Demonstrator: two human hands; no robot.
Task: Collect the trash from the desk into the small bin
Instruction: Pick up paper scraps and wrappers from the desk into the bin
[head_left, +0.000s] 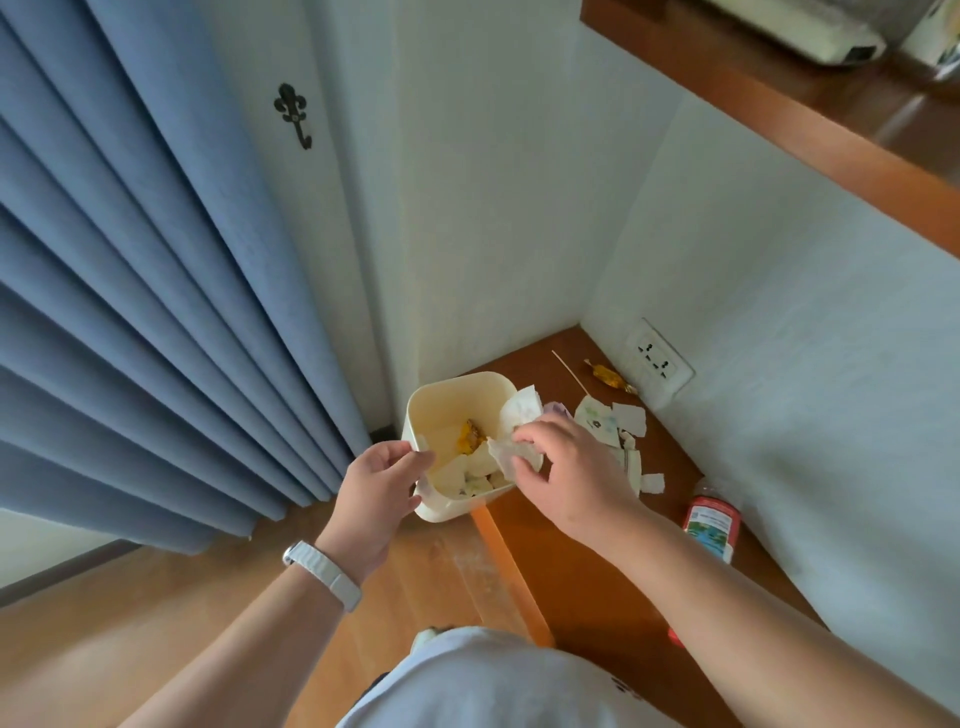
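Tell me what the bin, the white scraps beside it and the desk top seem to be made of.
Bin: likely plastic, cream, smooth moulded walls with rounded corners. Scraps: paper, thin, ragged torn edges, faint print. Desk top: wood or wood-look veneer, brown, smooth with a slight sheen; cannot tell which.

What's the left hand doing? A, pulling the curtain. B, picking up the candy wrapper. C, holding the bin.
C: the left hand grips the bin at its rim, while the right hand holds paper over it.
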